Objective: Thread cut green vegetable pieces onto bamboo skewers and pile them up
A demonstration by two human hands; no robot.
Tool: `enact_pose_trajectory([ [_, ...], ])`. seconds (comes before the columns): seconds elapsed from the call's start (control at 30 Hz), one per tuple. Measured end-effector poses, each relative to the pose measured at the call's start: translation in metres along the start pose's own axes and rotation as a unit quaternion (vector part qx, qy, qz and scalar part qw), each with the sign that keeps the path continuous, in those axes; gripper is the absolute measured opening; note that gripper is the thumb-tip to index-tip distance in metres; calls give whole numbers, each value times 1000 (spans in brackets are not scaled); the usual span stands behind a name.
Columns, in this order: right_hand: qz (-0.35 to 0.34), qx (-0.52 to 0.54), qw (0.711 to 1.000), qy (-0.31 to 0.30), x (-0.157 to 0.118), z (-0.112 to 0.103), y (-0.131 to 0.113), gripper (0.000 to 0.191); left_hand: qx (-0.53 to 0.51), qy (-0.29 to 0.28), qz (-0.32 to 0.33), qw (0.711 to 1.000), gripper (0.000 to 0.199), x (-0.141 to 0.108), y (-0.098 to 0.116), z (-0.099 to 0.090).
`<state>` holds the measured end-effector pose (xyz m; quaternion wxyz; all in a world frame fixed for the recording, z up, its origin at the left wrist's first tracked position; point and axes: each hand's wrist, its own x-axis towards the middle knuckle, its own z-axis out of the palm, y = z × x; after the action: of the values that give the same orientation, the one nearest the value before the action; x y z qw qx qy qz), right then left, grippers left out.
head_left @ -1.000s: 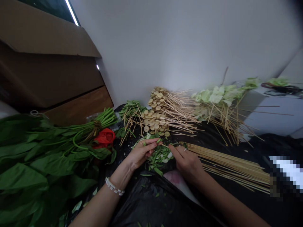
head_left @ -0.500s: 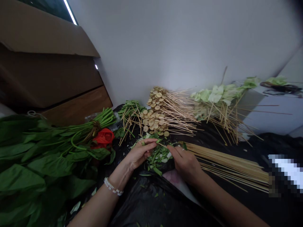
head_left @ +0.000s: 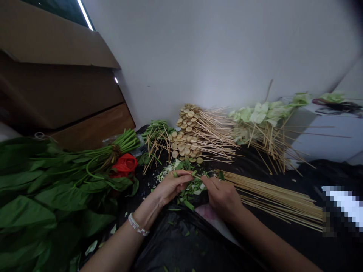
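Note:
My left hand (head_left: 172, 187), with a beaded bracelet at its wrist, pinches a small green vegetable piece (head_left: 194, 173) between thumb and fingers. My right hand (head_left: 224, 196) is closed on a thin bamboo skewer (head_left: 197, 176), whose tip points left and meets the green piece; how far it goes in is hard to see. Below both hands lies a heap of chopped green and white vegetable scraps (head_left: 187, 192). Loose bamboo skewers (head_left: 272, 192) lie in a bundle right of my right hand.
Skewered potato-like slices (head_left: 185, 145) are stacked against the wall, with green stem skewers (head_left: 157, 130) to their left and cabbage skewers (head_left: 263, 113) to the right. Leafy greens (head_left: 56, 192) and a red bag (head_left: 124, 166) fill the left. Black plastic (head_left: 170, 245) covers the surface.
My left hand has shifted slightly right, toward my right hand, bringing the green piece closer onto the skewer's tip. My right hand has hardly moved.

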<state>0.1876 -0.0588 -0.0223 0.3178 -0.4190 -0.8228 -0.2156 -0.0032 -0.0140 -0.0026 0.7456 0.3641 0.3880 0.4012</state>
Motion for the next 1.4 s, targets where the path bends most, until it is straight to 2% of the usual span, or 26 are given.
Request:
enact_pose_trajectory([
  [0.13,4,1,1000,-1,1,1,-3,31,43,-9,5,999,31,0,-6,4],
  [0.23,19,-10,1000,-3,0,2,1,31,31,-8,27,999,37,-3,0,5],
  [0.33,40,-15,999,-15,-2,3,8,33,-54,0,11,998,35,-7,14,3],
  [0.47,48,-18,999,-16,-4,4,12,33,-153,-43,-37,987,29,-8,26,-4],
  [0.6,42,-12,999,-20,-2,4,10,32,-116,-23,-10,993,41,-7,23,-7],
  [0.73,29,-10,999,-17,-1,3,8,34,-74,-20,4,997,43,-7,20,-3],
  [0.97,30,-3,999,-9,2,1,7,32,-33,37,45,998,19,-1,16,-6],
  [1.2,-42,-19,999,9,3,-4,6,39,-18,34,39,998,21,1,14,-8],
  [1.4,0,-46,999,-5,-3,2,8,50,-62,56,53,995,21,1,12,-7],
])
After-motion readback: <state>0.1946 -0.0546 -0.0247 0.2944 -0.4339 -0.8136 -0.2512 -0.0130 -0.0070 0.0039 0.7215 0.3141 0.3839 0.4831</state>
